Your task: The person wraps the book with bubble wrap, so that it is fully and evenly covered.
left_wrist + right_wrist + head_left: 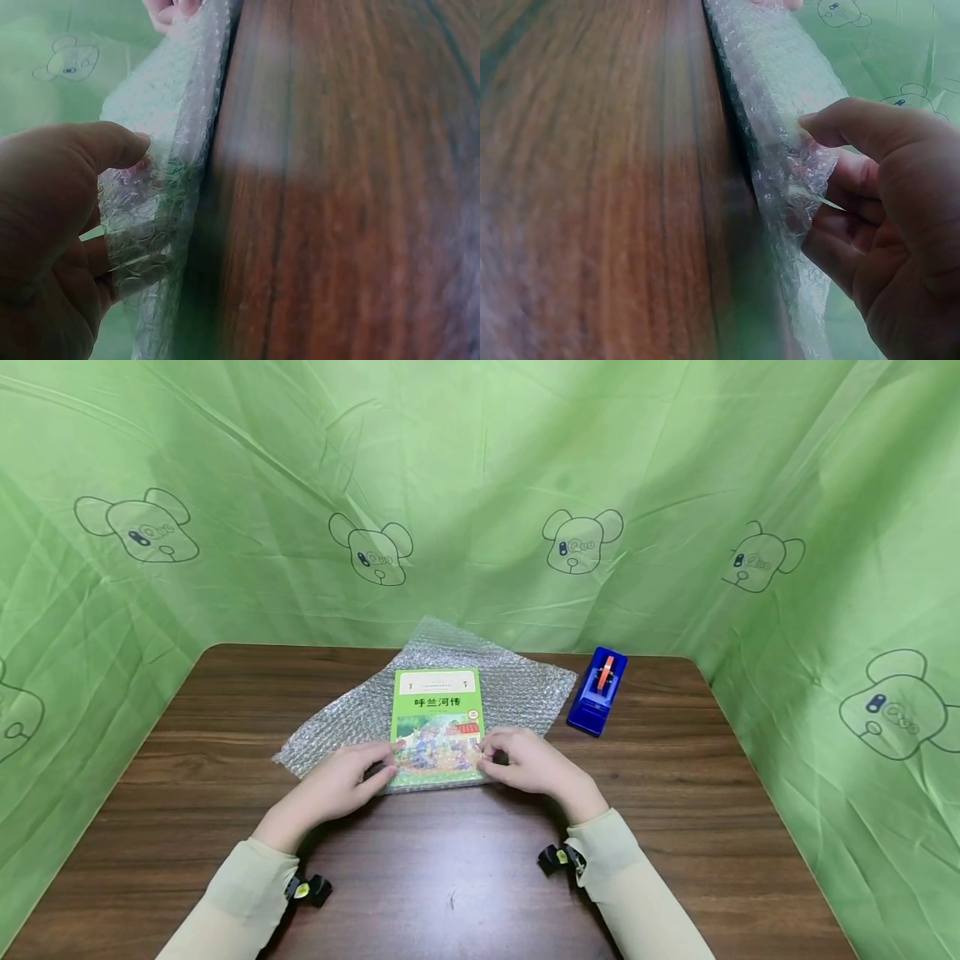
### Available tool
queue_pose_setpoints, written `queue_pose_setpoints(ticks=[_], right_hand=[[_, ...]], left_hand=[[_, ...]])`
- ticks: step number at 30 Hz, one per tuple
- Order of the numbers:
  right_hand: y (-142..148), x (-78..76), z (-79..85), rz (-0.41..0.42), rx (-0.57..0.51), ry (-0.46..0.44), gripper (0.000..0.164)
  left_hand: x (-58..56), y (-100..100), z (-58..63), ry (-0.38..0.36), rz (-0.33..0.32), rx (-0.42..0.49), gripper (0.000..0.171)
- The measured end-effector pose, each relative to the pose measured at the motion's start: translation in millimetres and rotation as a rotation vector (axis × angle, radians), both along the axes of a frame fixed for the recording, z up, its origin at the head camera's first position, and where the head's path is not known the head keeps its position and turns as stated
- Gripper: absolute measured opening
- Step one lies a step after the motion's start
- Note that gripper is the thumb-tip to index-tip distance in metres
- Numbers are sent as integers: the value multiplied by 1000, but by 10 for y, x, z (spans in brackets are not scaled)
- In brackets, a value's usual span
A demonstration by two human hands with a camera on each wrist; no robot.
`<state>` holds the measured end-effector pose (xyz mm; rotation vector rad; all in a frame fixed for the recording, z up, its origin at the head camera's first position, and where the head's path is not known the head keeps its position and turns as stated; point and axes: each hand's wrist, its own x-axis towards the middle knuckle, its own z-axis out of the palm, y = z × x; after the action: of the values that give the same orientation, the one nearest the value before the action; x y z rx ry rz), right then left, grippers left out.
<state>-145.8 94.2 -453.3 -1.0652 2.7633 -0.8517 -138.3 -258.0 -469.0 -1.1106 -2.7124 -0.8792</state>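
A green book with a picture cover (438,685) lies face up on a sheet of clear bubble wrap (525,685). The wrap's near edge is folded up over the lower part of the cover. My left hand (345,782) pinches this flap at the book's left side; in the left wrist view its thumb (124,146) lies on the bubbles, with fingers behind the film. At the right side my right hand (531,764) pinches the flap too, its thumb (840,122) on the wrap and the other fingers (847,232) bent partly behind it.
To the right of the wrap stands a blue tape dispenser (592,706) with an orange-red reel (606,673). Everything rests on a dark wooden table (675,793). Green curtains (480,460) with bear-head drawings enclose its back and sides.
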Motion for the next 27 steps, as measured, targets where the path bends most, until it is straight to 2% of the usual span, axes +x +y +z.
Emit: queue_pose_setpoints(ticks=[11,27], right_hand=[[-6,-16,-44,-12,-3,16,15],[-68,21,-38,-89,3,-42,20]], left_hand=[[-3,25,-9,-29,40,-18,29],[-5,40,-38,-23,72,-18,33]])
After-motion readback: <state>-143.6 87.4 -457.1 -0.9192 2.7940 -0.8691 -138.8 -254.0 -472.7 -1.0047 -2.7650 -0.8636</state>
